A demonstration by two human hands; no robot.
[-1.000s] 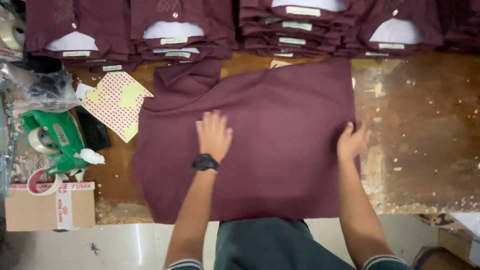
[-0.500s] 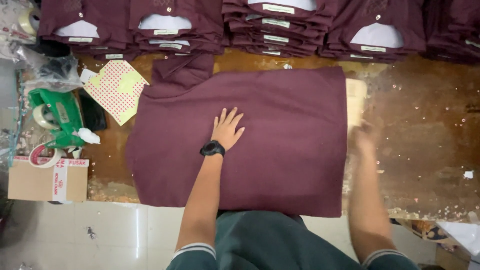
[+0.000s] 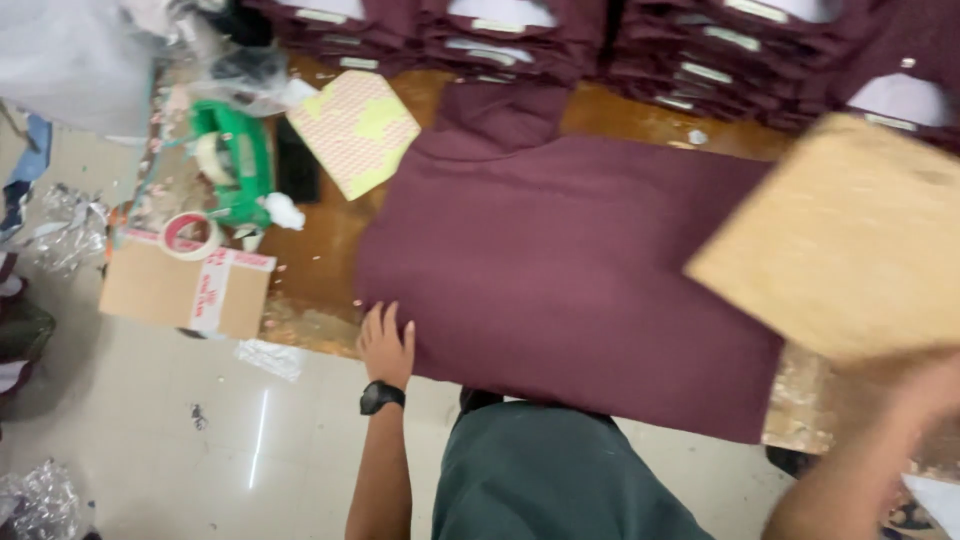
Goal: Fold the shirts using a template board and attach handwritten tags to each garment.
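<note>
board gripped by right hand | left hand fingers flat on shirt | tape dispenser nearby

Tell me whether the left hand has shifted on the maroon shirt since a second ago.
Yes. The left hand has slid from the middle of the maroon shirt to its near left corner, toward the person.

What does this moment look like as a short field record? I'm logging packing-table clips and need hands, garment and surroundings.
left hand: flat at the near left edge of the maroon garment, a black watch on the wrist
right hand: blurred, lifting a tan board above the garment's right side
garment: spread flat on the brown table
behind: stacks of folded maroon shirts
left side: green tape dispenser, cardboard box
</note>
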